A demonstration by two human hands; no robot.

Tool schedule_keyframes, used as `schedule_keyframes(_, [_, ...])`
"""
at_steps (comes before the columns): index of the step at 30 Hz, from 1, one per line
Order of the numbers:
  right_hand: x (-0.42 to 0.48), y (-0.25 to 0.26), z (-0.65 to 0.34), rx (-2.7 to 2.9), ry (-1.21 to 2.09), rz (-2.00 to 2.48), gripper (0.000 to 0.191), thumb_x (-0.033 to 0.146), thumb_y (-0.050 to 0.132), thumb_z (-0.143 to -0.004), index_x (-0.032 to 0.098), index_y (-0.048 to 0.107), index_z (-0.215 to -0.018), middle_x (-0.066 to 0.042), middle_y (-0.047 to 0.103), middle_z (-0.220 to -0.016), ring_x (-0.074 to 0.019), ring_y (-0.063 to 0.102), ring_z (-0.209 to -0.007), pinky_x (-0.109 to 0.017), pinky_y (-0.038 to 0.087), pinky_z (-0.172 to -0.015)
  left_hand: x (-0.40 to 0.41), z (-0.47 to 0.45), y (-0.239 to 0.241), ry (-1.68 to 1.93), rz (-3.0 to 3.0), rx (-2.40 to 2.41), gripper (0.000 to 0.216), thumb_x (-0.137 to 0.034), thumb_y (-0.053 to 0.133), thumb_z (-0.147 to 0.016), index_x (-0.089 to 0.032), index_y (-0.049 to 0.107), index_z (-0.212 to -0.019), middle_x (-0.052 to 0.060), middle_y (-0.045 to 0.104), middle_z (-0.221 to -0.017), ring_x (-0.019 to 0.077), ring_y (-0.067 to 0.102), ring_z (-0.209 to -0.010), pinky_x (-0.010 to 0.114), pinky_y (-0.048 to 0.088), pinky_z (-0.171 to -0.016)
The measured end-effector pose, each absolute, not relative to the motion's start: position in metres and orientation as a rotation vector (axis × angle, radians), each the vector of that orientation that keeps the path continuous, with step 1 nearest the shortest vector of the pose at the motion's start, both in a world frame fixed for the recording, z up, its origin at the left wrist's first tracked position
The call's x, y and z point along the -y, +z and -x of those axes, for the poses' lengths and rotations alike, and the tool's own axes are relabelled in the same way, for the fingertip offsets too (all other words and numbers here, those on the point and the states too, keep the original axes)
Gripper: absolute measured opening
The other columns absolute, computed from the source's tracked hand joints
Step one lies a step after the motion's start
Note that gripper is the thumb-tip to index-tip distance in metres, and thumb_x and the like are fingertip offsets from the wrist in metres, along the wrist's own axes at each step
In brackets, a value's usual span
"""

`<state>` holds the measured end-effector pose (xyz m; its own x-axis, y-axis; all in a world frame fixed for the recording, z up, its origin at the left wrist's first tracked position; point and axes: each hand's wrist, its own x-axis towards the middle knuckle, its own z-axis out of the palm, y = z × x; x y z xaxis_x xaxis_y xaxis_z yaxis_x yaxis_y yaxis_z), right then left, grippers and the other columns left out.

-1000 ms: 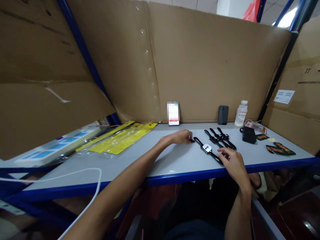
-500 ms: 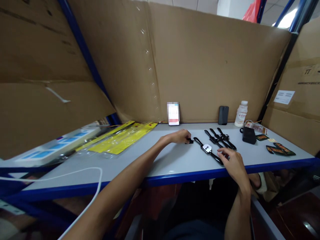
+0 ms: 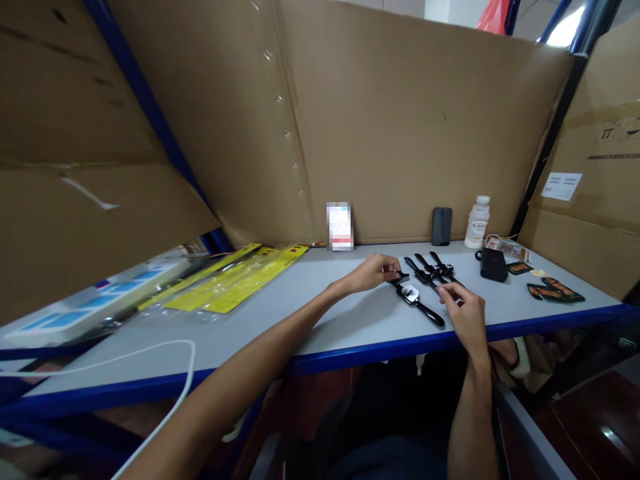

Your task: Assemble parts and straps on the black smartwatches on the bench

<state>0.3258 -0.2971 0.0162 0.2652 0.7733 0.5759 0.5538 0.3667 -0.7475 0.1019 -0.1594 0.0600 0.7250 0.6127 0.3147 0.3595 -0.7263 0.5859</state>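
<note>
- Now left hand (image 3: pixel 373 272) grip pinched on far strap end of watch (image 3: pixel 414 295), lying on bench (image 3: pixel 320 320).
- Right hand (image 3: pixel 463 312) grip closure unclear, fingers touching near strap.
- 3 spare straps (image 3: pixel 433 270) just beyond.

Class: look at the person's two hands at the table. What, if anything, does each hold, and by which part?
The left hand pinches the far strap end of the watch. The right hand holds nothing clearly.
</note>
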Motion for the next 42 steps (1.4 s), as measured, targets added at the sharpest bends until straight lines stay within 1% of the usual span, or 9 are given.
schedule_keyframes(6, [0.294, 0.012, -0.328, 1.384, 0.254, 1.298, 0.03, 0.045, 0.058, -0.09, 0.019, 0.07, -0.082, -0.001, 0.068, -0.071, -0.0177, 0.061, -0.066, -0.029, 0.044, -0.07, 0.175, -0.121, 0.05, 0.681, -2.568, -0.669, 0.012, -0.019, 0.055, -0.09, -0.016, 0.066, -0.087, -0.001, 0.058, -0.074, 0.0117, 0.049, -0.066, 0.024, 0.038, -0.065])
schedule_keyframes(13, [0.292, 0.012, -0.328, 1.41, 0.245, 1.301, 0.029, 0.045, 0.058, -0.09, 0.019, 0.07, -0.082, -0.001, 0.068, -0.071, -0.0177, 0.06, -0.065, -0.029, 0.043, -0.071, 0.179, -0.123, 0.044, 0.615, -2.824, -0.56, 0.024, -0.015, 0.045, -0.096, -0.018, 0.069, -0.094, 0.006, 0.06, -0.09, 0.0174, 0.057, -0.084, 0.031, 0.045, -0.079])
schedule_keyframes(21, [0.292, 0.012, -0.328, 1.422, 0.235, 1.308, 0.029, 0.045, 0.057, -0.091, 0.019, 0.07, -0.082, -0.002, 0.068, -0.07, -0.0178, 0.059, -0.065, -0.029, 0.043, -0.07, 0.172, -0.12, 0.052, 0.736, -2.778, -0.721, 0.028, -0.017, 0.051, -0.092, -0.019, 0.067, -0.114, 0.006, 0.066, -0.096, 0.0164, 0.058, -0.08, 0.029, 0.047, -0.076])
schedule_keyframes(24, [0.292, 0.011, -0.329, 1.414, 0.254, 1.3, 0.029, 0.044, 0.057, -0.091, 0.019, 0.07, -0.082, -0.002, 0.069, -0.071, -0.0181, 0.06, -0.066, -0.029, 0.044, -0.07, 0.154, -0.095, 0.067, 0.747, -2.776, -0.985, 0.025, -0.014, 0.049, -0.089, -0.018, 0.07, -0.102, 0.007, 0.07, -0.094, 0.0159, 0.059, -0.077, 0.026, 0.044, -0.069])
schedule_keyframes(30, [0.293, 0.014, -0.328, 1.409, 0.261, 1.312, 0.031, 0.046, 0.057, -0.089, 0.019, 0.07, -0.081, -0.002, 0.066, -0.068, -0.0181, 0.058, -0.064, -0.03, 0.043, -0.069, 0.11, -0.025, 0.071, 0.402, -2.682, -1.424, 0.014, -0.012, 0.059, -0.076, -0.018, 0.071, -0.081, 0.004, 0.068, -0.077, 0.0144, 0.056, -0.068, 0.024, 0.036, -0.064])
schedule_keyframes(33, [0.294, 0.015, -0.327, 1.408, 0.265, 1.316, 0.033, 0.048, 0.057, -0.089, 0.02, 0.07, -0.08, -0.002, 0.066, -0.067, -0.0186, 0.058, -0.064, -0.03, 0.044, -0.068, 0.102, -0.016, 0.063, 0.239, -2.607, -1.449, 0.004, -0.02, 0.067, -0.076, -0.018, 0.07, -0.078, 0.004, 0.067, -0.073, 0.0147, 0.054, -0.065, 0.024, 0.035, -0.063])
schedule_keyframes(36, [0.293, 0.015, -0.327, 1.411, 0.268, 1.317, 0.034, 0.05, 0.057, -0.089, 0.02, 0.07, -0.08, -0.003, 0.066, -0.067, -0.019, 0.058, -0.064, -0.03, 0.045, -0.068, 0.104, -0.023, 0.059, 0.235, -2.561, -1.405, 0.017, -0.029, 0.073, -0.075, -0.019, 0.071, -0.088, 0.003, 0.067, -0.075, 0.015, 0.055, -0.066, 0.023, 0.035, -0.062])
schedule_keyframes(38, [0.293, 0.015, -0.328, 1.412, 0.272, 1.319, 0.034, 0.05, 0.057, -0.089, 0.02, 0.07, -0.081, -0.003, 0.066, -0.067, -0.0188, 0.058, -0.063, -0.03, 0.045, -0.068, 0.109, -0.029, 0.06, 0.254, -2.558, -1.334, 0.017, -0.026, 0.073, -0.073, -0.02, 0.071, -0.089, 0.002, 0.068, -0.078, 0.0145, 0.056, -0.067, 0.022, 0.035, -0.062])
schedule_keyframes(42, [0.293, 0.014, -0.328, 1.428, 0.27, 1.324, 0.032, 0.048, 0.057, -0.089, 0.02, 0.07, -0.079, -0.002, 0.066, -0.067, -0.0184, 0.059, -0.063, -0.03, 0.044, -0.068, 0.115, -0.037, 0.061, 0.263, -2.584, -1.263, 0.005, -0.016, 0.065, -0.069, -0.019, 0.067, -0.072, -0.001, 0.064, -0.069, 0.0128, 0.053, -0.063, 0.021, 0.033, -0.058])
